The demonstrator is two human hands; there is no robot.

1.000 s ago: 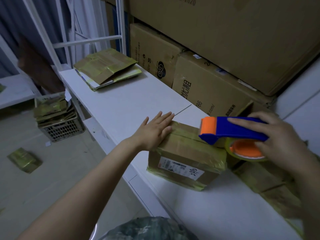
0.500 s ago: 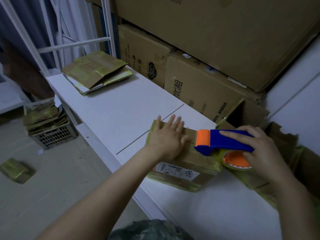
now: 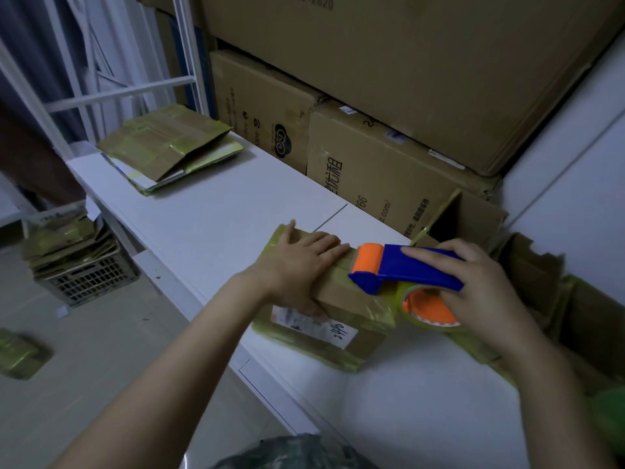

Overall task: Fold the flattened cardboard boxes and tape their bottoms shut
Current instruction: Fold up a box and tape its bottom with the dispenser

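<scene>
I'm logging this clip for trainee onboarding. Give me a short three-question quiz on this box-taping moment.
1. True or false: the left hand rests on top of the small box.
2. The tape dispenser is held by: A) the right hand; B) the left hand; C) no hand.
3. What on the floor holds more flattened cardboard?
Key: 1 true; 2 A; 3 the plastic crate.

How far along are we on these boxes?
Done: one box stands folded on the table. In hand: the left hand presses its top while the right hand holds the tape dispenser against it. Left: finishing this taping, then the flat stack at the table's far end and more in the crate.
</scene>
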